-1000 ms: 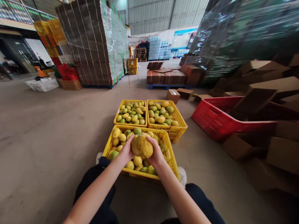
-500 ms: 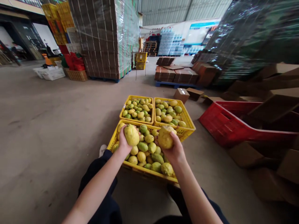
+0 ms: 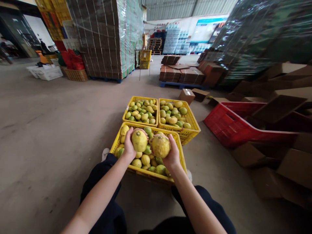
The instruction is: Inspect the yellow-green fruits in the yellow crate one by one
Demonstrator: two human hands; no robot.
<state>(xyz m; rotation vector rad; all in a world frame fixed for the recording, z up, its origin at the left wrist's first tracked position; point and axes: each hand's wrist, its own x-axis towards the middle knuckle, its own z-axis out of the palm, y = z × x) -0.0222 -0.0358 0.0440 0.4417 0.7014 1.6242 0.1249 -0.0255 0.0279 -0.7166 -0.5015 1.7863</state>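
Observation:
My left hand (image 3: 129, 145) is closed round a yellow-green lemon (image 3: 139, 141), its stem end facing me. A larger, rougher yellow lemon (image 3: 161, 146) sits in my right hand (image 3: 173, 152), fingers wrapped behind it. Both lemons are held up side by side, a small gap between them, over the near yellow crate (image 3: 146, 175). Inside that crate lie several green and yellow lemons (image 3: 145, 159), partly hidden by my hands.
Two more yellow crates of lemons, the left one (image 3: 124, 110) and the right one (image 3: 194, 125), adjoin the near crate's far side. A red crate (image 3: 219, 126) with cardboard boxes (image 3: 258, 156) around it stands to the right. Wrapped stacks (image 3: 102, 39) and a blue pallet (image 3: 180, 85) are farther back.
My right hand has moved left and turned its lemon so an end faces me. The left hand's lemon has turned too, and the two lemons are closer together.

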